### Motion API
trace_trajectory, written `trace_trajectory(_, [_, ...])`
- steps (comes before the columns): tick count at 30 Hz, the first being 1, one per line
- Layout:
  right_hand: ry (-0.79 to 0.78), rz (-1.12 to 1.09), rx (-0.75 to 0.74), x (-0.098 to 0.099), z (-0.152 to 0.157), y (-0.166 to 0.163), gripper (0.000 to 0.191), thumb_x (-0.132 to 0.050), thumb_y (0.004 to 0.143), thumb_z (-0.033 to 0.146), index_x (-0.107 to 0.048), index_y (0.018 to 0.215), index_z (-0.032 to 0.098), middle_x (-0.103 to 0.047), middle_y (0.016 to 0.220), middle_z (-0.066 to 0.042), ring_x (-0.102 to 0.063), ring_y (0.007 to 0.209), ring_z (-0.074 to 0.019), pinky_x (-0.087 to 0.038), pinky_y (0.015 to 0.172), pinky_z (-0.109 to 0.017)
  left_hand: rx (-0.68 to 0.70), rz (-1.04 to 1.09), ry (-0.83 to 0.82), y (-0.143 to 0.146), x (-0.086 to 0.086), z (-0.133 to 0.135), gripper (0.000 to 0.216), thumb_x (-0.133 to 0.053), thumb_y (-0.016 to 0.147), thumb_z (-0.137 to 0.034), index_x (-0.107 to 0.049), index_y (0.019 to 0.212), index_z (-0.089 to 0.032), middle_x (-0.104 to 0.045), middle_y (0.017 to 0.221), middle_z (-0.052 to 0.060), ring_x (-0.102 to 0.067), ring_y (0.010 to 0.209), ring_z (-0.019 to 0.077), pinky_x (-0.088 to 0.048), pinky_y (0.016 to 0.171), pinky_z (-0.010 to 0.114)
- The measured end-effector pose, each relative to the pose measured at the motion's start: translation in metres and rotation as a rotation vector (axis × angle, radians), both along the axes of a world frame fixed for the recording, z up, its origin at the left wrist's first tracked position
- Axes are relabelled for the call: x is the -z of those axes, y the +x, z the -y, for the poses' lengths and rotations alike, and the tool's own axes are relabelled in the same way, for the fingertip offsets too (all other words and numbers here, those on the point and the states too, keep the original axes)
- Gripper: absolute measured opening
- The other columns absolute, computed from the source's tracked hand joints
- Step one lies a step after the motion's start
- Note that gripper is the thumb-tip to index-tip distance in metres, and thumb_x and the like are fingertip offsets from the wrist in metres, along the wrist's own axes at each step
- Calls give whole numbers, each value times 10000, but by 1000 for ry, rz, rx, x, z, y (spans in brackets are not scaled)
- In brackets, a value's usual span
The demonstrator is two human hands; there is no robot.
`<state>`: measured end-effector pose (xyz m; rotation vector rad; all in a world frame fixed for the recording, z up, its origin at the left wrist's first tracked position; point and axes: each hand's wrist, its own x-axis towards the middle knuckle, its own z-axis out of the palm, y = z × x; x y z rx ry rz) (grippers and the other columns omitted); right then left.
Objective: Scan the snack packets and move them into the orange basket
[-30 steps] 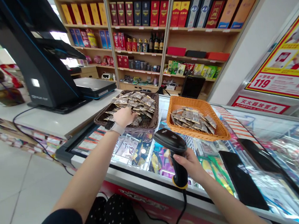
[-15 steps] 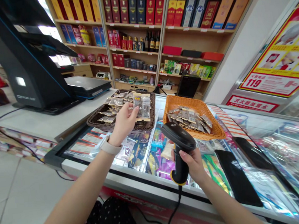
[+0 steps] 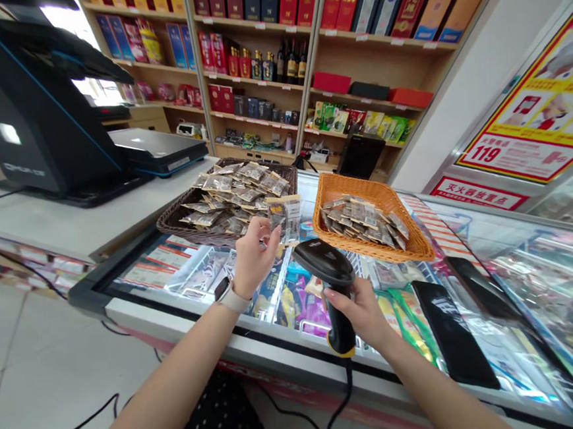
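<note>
My left hand (image 3: 253,259) pinches a small clear snack packet (image 3: 285,217) and holds it up just in front of the scanner's head. My right hand (image 3: 362,312) grips the handle of a black barcode scanner (image 3: 328,272), which points toward the packet. Behind the left hand stands a dark wicker basket (image 3: 173,217) heaped with several similar packets. To its right an orange wicker basket (image 3: 404,249) holds more of them. Both baskets rest on the glass top of a freezer chest (image 3: 504,329).
A black checkout terminal (image 3: 36,128) stands on the white counter (image 3: 69,222) at left. A black phone (image 3: 452,340) lies on the glass at right. Shelves of boxed goods and bottles (image 3: 273,50) fill the back wall. A red and yellow poster (image 3: 532,129) hangs at right.
My left hand has lifted a packet out of the dark basket and brought it down to the scanner. The scanner has shifted slightly left and stayed raised.
</note>
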<state>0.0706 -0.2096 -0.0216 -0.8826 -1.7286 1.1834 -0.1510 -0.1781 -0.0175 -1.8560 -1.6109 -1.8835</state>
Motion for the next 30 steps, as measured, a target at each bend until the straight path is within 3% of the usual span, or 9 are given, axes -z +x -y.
trace_trajectory(10, [25,25,11,-3,3,0,302,-687,810,435,-603,657,189,-523,564,11,-436,551,-142,-363,509,-264,-16,11,-58,0,3,0,180,-550,952,-392,-516,935,-216,-571,690,-25,-667,656,129,-403,526,174])
trace_trajectory(30, [45,33,-34,-5,7,0,270,-714,803,406,-613,679,188,-539,591,14,-447,559,-139,-367,524,-262,-44,63,-37,2,0,1,186,-578,918,-376,-483,875,-222,-591,667,-34,-643,592,119,-402,533,192])
